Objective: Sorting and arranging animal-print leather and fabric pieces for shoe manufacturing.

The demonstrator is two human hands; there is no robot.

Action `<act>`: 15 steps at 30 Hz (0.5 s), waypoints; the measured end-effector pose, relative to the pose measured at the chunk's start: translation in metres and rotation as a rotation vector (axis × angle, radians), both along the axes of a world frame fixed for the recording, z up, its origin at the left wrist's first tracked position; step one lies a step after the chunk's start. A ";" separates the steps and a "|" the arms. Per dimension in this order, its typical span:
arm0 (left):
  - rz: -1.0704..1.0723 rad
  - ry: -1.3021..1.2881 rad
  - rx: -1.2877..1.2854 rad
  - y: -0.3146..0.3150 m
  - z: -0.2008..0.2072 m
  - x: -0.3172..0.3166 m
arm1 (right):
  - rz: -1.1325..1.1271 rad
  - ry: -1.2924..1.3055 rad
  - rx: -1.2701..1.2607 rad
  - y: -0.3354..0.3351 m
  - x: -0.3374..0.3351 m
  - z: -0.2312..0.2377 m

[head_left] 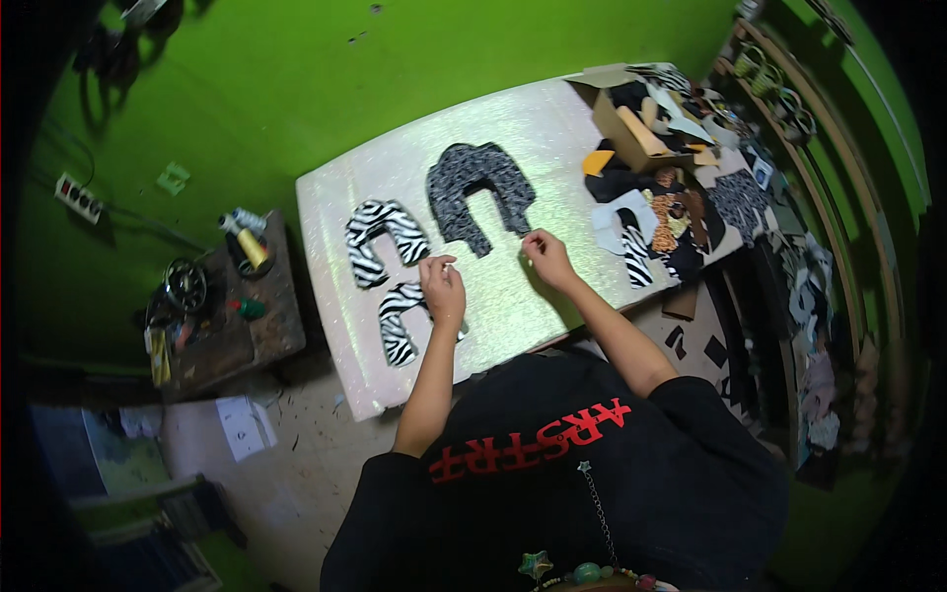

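Observation:
A black-and-grey speckled U-shaped fabric piece (464, 178) lies on the table with its two legs toward me. My right hand (548, 260) is beside the end of its right leg, fingers curled and drawn together; whether they pinch anything is too small to see. To the left lie two zebra-striped curved fabric pieces, an upper one (367, 257) and a lower one (397, 340). Over the right side of the lower piece hovers or rests my left hand (443, 288), partly covering it. Its fingers are bent but apart, with nothing visible in them.
The shiny whitish table (345, 365) stands against a green wall. On its right side sit a cardboard box (631, 133) and a heap of fabric offcuts (681, 217). A dark sewing-machine table (261, 335) with thread cones stands left. Shelving (838, 197) runs along the right.

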State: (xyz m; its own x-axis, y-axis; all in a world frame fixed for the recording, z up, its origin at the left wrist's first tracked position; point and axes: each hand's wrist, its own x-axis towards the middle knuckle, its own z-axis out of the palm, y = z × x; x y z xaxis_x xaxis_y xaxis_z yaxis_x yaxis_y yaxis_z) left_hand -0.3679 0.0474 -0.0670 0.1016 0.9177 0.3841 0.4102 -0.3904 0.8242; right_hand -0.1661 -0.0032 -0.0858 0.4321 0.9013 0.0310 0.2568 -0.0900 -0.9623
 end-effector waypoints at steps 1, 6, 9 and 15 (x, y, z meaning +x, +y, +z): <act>-0.073 -0.023 0.010 -0.003 0.003 0.019 | -0.083 -0.019 0.028 -0.007 0.019 0.002; -0.426 -0.018 -0.115 -0.017 0.006 0.103 | -0.404 -0.077 0.091 -0.038 0.112 0.009; -0.574 0.014 -0.187 -0.025 0.009 0.150 | -0.510 -0.095 0.209 -0.057 0.163 0.018; -0.661 0.008 -0.233 -0.029 0.015 0.242 | -0.705 -0.452 0.311 -0.069 0.264 0.064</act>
State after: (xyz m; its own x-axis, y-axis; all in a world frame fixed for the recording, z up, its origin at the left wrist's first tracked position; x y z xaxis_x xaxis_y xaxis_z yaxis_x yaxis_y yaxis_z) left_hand -0.1262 0.0187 -0.0521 0.6685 0.7211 0.1821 0.1539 -0.3737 0.9147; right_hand 0.0981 -0.0718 -0.0222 0.7698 0.3532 0.5317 0.6013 -0.1220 -0.7896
